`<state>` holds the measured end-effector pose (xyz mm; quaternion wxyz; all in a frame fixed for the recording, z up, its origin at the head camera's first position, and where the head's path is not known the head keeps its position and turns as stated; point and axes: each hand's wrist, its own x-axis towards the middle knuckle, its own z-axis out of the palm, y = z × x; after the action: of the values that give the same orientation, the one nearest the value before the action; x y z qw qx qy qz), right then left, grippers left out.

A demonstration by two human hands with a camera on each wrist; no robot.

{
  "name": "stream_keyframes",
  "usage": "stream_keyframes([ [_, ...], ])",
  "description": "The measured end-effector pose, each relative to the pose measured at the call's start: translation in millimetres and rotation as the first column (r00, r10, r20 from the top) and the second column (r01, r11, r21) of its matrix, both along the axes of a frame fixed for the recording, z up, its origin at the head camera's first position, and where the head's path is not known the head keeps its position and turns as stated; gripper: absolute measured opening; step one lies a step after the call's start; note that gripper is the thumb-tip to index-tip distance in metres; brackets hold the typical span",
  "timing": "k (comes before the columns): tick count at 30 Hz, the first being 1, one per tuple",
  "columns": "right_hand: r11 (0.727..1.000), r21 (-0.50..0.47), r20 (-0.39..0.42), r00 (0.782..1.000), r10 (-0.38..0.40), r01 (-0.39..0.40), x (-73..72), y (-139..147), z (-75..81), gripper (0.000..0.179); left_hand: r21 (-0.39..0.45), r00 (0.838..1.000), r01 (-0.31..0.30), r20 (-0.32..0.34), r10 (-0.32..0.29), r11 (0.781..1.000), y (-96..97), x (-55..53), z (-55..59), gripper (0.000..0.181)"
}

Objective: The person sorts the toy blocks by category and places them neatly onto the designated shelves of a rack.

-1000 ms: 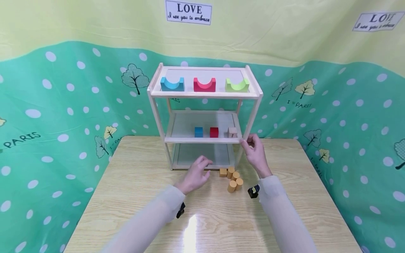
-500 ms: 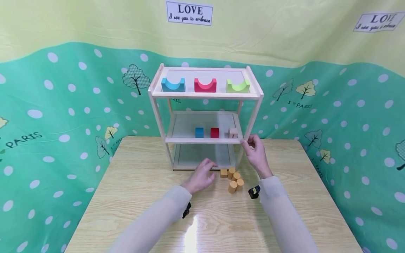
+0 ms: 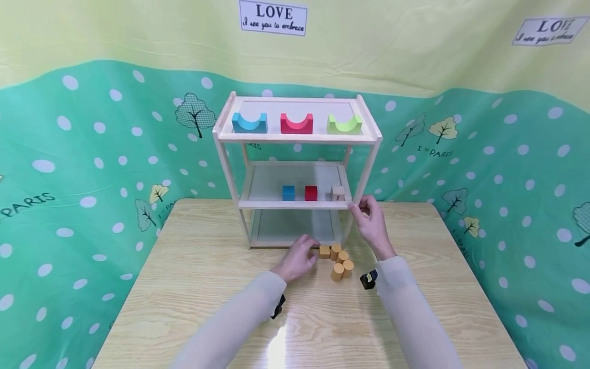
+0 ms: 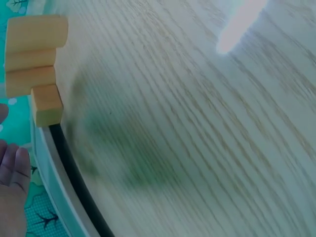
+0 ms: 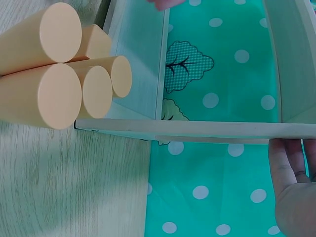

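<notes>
My left hand (image 3: 297, 260) is low over the table at the front edge of the bottom shelf, fingers bent loosely with nothing in them. Just to its right sits an orange wooden cube (image 3: 324, 251); a gap separates it from my fingers (image 4: 20, 165) in the left wrist view. Several orange wooden cylinders (image 3: 337, 272) stand beside the cube. My right hand (image 3: 374, 230) holds the right front post of the pale wooden shelf rack (image 3: 295, 205) at middle-shelf height. In the right wrist view its fingertips (image 5: 281, 158) touch the post.
Blue (image 3: 249, 124), red (image 3: 297, 124) and green (image 3: 344, 125) arch blocks stand on the top shelf. The middle shelf bears a blue cube (image 3: 288, 193), a red cube (image 3: 311, 193) and a pale wooden cube (image 3: 338, 193). A patterned cloth (image 3: 115, 154) hangs behind the wooden table (image 3: 207, 246).
My left hand has moved right along the front of the rack, closer to the orange cube. The right hand stays on the post, and the blocks have not moved.
</notes>
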<state>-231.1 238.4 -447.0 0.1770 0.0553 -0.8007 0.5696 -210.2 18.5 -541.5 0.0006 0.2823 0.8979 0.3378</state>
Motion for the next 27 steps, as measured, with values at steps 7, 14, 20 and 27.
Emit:
stream_keyframes([
  [7,1.0,-0.014,-0.003,1.0,0.001,-0.001,-0.1,0.0,0.7,0.023,-0.005,1.0,-0.016,0.024,0.016,1.0,12.5,-2.3,-4.4,0.041],
  [14,1.0,-0.013,0.01,1.0,0.009,-0.009,-0.9,0.2,-0.9,0.029,-0.059,0.998,-0.031,0.058,0.034,0.998,21.8,-3.9,-10.6,0.044],
  [20,0.999,-0.012,0.006,1.0,0.029,-0.029,10.8,-6.7,18.9,0.024,-0.094,0.999,-0.021,0.046,0.026,0.995,23.5,-3.6,-13.6,0.045],
  [27,0.999,-0.018,0.007,1.0,0.028,-0.028,18.0,-10.6,28.6,0.021,-0.091,1.0,-0.018,-0.001,0.018,0.996,26.2,-5.6,-23.3,0.04],
])
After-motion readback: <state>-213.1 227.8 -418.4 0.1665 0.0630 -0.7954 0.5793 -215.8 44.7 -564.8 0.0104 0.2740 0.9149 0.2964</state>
